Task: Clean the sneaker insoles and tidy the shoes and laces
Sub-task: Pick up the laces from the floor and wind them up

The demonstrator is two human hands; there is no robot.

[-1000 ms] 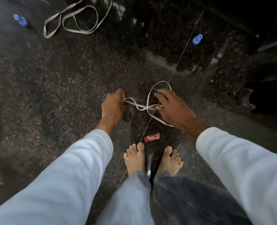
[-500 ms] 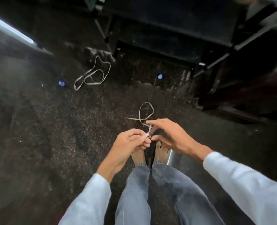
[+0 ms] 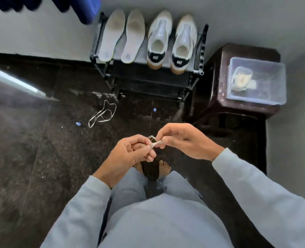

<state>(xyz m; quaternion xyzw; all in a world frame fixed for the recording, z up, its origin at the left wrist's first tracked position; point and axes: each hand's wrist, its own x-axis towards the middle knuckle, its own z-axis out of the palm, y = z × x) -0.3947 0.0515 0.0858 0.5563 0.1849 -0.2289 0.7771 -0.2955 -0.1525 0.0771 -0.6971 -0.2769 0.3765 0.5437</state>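
**Shoes and insoles on the rack; the laces are what is left**

You hold one shoelace (image 3: 156, 143) in front of your waist, bunched short between both hands. The grip of your left hand (image 3: 130, 154) is curled round the lace, thumb pressed against the fingers. Your right hand (image 3: 185, 142) pinches the pale end between thumb and forefinger. Only a small piece of lace shows, so most of it is probably gathered inside your left hand, though you cannot confirm that from here.

The tidying looks well advanced. On the top shelf of the shoe rack (image 3: 200, 51) the two insoles (image 3: 112, 34) lie side by side at the left. The two sneakers (image 3: 158, 40) stand just beside them at the right, heels toward you, with no laces visible in them. The insoles show grey shading at the forefoot, and you cannot tell whether that is leftover dirt or wear.

What is left is the laces. Finish the one in hand, then pick up the second lace (image 3: 103, 114), which lies loose on the dark floor (image 3: 32, 149) just in front of the rack. Two small blue things (image 3: 78, 123) also lie near it. A clear plastic container (image 3: 273, 68) sits on the dark stool (image 3: 219, 77) right of the rack, and its pale contents are unclear.
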